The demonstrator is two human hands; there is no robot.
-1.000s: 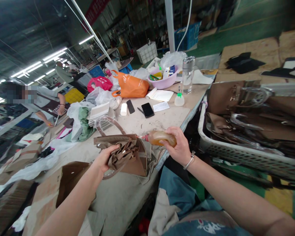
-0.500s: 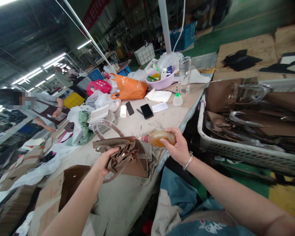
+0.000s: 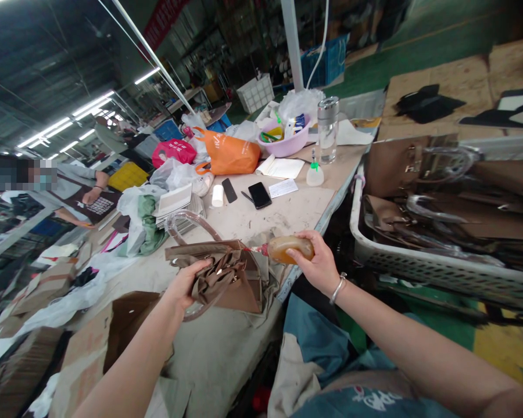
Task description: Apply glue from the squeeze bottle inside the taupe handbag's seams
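A brown handbag (image 3: 239, 290) lies at the table's near edge, its bunched lining pulled out at the top. My left hand (image 3: 188, 285) is closed on that lining, the thumb on top and the other fingers hidden in the folds. In my right hand (image 3: 317, 261) is a squeeze bottle (image 3: 283, 248) of amber liquid, held on its side. Its reddish nozzle points left at the upper edge of the bag; whether the tip touches the bag I cannot tell. One plastic-wrapped handle (image 3: 192, 223) of the bag stands up on the far side.
A white crate (image 3: 418, 262) of brown handbags stands on the right. On the table are a phone (image 3: 260, 195), a small bottle with a green cap (image 3: 315, 175), a glass flask (image 3: 328, 136) and an orange bag (image 3: 230, 154). An open carton (image 3: 100, 331) is at the lower left. A co-worker (image 3: 76, 188) is at the far left.
My right hand and the bottle have shifted slightly to the right, so more of the nozzle shows. My left hand keeps its hold on the lining.
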